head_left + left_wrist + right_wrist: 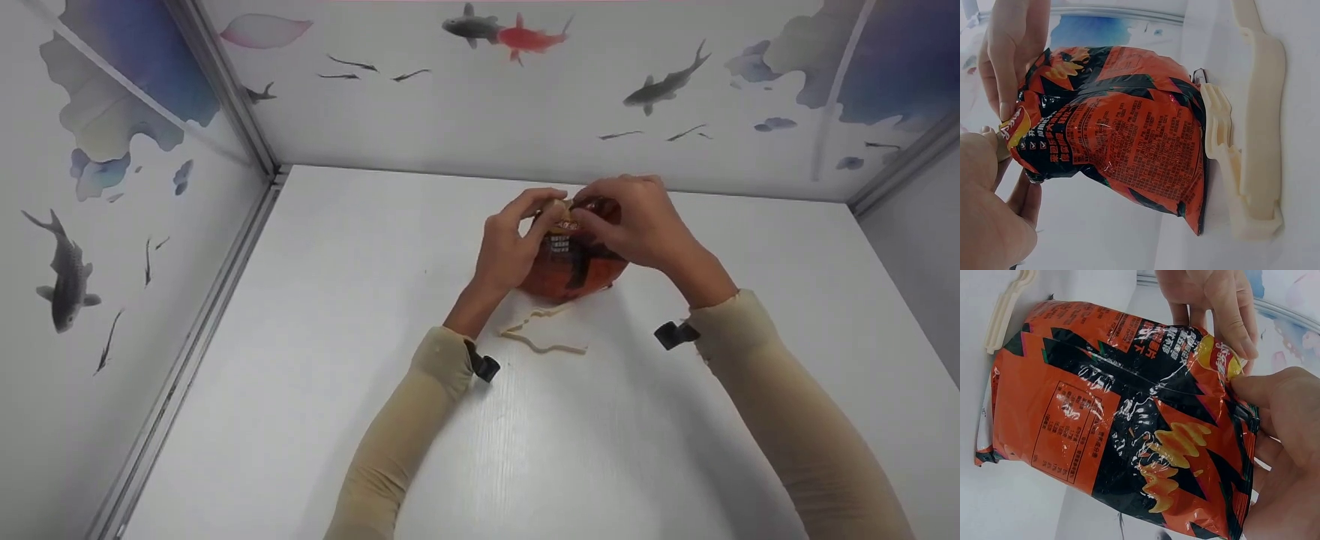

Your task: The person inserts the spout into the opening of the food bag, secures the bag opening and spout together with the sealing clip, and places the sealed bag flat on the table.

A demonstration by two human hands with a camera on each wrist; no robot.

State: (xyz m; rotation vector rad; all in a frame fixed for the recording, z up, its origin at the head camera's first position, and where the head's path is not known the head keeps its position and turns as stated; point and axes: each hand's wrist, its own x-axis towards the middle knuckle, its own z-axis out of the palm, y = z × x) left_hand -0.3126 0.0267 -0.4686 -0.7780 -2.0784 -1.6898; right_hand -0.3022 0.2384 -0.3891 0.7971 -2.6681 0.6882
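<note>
An orange and black bag of chips (551,281) stands on the table, its printed back and wavy chip picture showing in the right wrist view. My left hand (504,247) pinches the bag's top edge between thumb and fingers. Close beside it, my right hand (641,221) pinches the same edge, thumb on the near side. Between the thumbs sits a yellow and red logo (1220,360). On the table just in front of the bag lies a cream plastic bag clip (1264,118), spread open in an angled shape. Some fingertips are hidden behind the bag.
The white table (360,315) meets a back wall (450,112) printed with fish, and a side panel (112,247) stands at the left along a metal frame. Dark wrist cameras (486,367) are strapped over both beige sleeves (405,420).
</note>
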